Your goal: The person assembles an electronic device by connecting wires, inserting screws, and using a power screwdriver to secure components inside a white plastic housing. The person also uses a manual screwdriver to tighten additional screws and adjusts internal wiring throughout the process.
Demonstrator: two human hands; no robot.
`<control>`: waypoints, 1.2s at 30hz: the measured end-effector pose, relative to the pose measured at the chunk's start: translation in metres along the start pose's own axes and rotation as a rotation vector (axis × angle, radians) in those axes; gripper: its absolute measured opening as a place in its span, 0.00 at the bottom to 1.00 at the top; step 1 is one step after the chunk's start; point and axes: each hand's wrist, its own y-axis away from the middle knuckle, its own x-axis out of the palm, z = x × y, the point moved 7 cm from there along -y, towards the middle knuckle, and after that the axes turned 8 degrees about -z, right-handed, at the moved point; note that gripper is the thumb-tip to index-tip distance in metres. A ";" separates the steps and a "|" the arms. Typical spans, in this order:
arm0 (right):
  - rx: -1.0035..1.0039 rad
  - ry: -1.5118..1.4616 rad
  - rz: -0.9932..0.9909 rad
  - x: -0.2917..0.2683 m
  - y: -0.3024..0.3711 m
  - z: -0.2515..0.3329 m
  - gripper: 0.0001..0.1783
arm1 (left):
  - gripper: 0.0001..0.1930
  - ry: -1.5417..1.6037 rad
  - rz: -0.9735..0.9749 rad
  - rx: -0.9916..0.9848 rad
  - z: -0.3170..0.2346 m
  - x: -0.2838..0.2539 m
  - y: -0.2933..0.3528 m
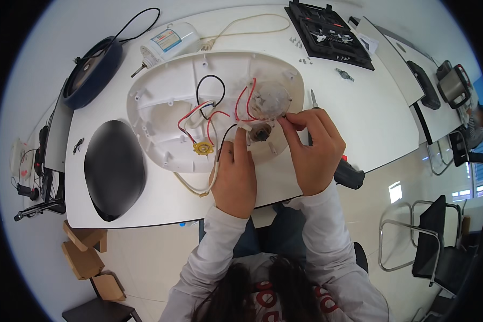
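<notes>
Your open white casing [225,65] lies at the centre of the frame on the white table [375,118], its hollow inside facing up. Your right hand [316,147], right of centre, has thumb and forefinger drawn into a narrow pinch at the lower right edge of the translucent round housing [272,102]; you cannot tell from here whether anything small sits between the tips. Your left hand [234,177], just below centre, reaches its fingers over the casing's near edge, fingertips just left of the dark round fitting [261,132]; whether they grip anything cannot be told. Red wires [238,107] curve beside the housing, and a yellow disc [203,148] lies left of your left hand. A black oval piece [114,169] rests at the left of the frame, a white bottle [172,42] at the upper left, and an open black tool case [333,35] at the upper right.
</notes>
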 end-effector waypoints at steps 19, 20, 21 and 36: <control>-0.114 0.027 0.025 -0.002 -0.007 0.006 0.10 | 0.26 0.017 -0.001 0.004 -0.001 0.000 -0.001; -0.110 0.040 0.025 -0.001 -0.005 0.005 0.10 | 0.26 0.016 0.001 0.003 -0.001 0.000 -0.001; -0.123 0.031 0.020 -0.001 -0.005 0.005 0.10 | 0.26 0.023 0.000 0.004 -0.001 0.000 -0.001; 0.023 0.023 0.021 -0.004 -0.002 0.003 0.09 | 0.26 0.024 0.009 -0.028 0.003 0.002 0.001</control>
